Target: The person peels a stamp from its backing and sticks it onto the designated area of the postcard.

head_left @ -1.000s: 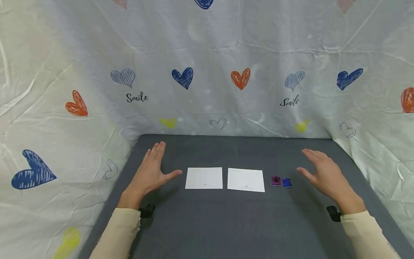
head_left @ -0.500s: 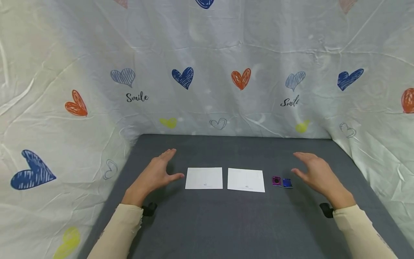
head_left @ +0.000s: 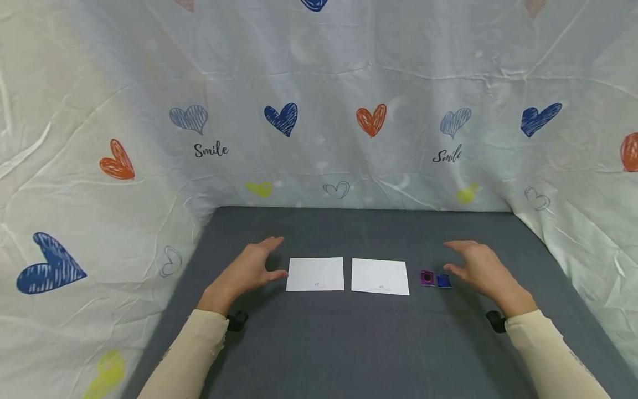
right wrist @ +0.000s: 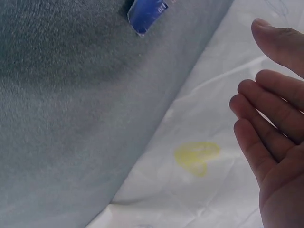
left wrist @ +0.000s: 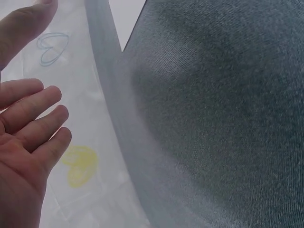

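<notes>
And there's the purple packet (head_left: 427,278) on the grey table (head_left: 359,343), a blue packet (head_left: 443,281) just right of it, your right hand (head_left: 485,271) beyond that, fingers loose and holding nothing. Left of the purple packet lie two white cards (head_left: 315,273), side by side; farther left, your left hand (head_left: 244,272), also relaxed and holding nothing.

a curtained-off work nook, grey cloth-covered tabletop (head_left: 349,349), pale fabric sheeting (head_left: 319,61) hanging behind it and along both sides, printed with coloured hearts (head_left: 282,119) and the word Smile (head_left: 211,149), kind of room beyond hidden
</notes>
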A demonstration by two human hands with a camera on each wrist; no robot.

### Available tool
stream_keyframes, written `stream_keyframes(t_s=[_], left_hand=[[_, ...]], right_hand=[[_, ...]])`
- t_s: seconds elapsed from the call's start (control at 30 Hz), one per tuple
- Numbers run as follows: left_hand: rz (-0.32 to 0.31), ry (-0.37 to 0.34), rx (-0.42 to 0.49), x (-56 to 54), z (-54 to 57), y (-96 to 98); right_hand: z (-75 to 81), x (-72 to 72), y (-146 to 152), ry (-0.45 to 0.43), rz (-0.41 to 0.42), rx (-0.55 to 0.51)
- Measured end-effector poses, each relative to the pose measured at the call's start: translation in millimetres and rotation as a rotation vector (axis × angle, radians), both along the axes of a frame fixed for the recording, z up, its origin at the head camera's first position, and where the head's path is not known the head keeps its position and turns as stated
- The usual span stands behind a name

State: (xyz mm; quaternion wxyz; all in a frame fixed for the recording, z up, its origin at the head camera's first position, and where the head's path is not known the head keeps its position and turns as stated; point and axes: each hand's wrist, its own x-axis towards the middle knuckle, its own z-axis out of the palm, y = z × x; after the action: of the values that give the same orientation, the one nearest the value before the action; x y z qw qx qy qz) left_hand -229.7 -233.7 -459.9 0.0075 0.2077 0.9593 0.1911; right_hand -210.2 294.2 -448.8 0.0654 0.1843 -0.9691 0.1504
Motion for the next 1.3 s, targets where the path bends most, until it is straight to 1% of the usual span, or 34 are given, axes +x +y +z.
stream_keyframes(t_s=[0.17, 0.37, 0.5, 0.67, 0.77, 0.9, 1.07, 1.3], left_hand=[[-0.018, -0.029, -0.017, -3.9, -5.4, 3.3], [-0.022, -0.105, -0.029, -6.2, -12.3, 8.4], [-0.018, -0.13, -0.04, -7.3, -17.4, 11.1], [-0.031, -0.126, -0.048, -8.8, -24.0, 13.8], [-0.053, -0.114, -0.062, -9.6, -26.8, 16.2], [-0.068, -0.128, -0.069, -10.3, -30.8, 19.0], [-0.063, -0.148, -0.083, -8.9, -36.5, 19.4], [-0.061, -0.127, -0.089, -9.3, -39.2, 20.1]], right_hand=[[-5.4, -4.2, -3, -0.021, 0.008, 0.003], [-13.0, -7.0, -6, -0.04, 0.021, 0.006], [-17.2, -7.9, -8, -0.049, 0.026, 0.001], [-25.4, -9.0, -10, -0.043, 0.038, 0.007], [-31.0, -9.3, -12, -0.042, 0.048, 0.019], [-37.1, -9.9, -15, -0.046, 0.055, 0.027], [-44.1, -10.8, -18, -0.048, 0.064, 0.02], [-51.5, -12.4, -22, -0.03, 0.089, 0.019]])
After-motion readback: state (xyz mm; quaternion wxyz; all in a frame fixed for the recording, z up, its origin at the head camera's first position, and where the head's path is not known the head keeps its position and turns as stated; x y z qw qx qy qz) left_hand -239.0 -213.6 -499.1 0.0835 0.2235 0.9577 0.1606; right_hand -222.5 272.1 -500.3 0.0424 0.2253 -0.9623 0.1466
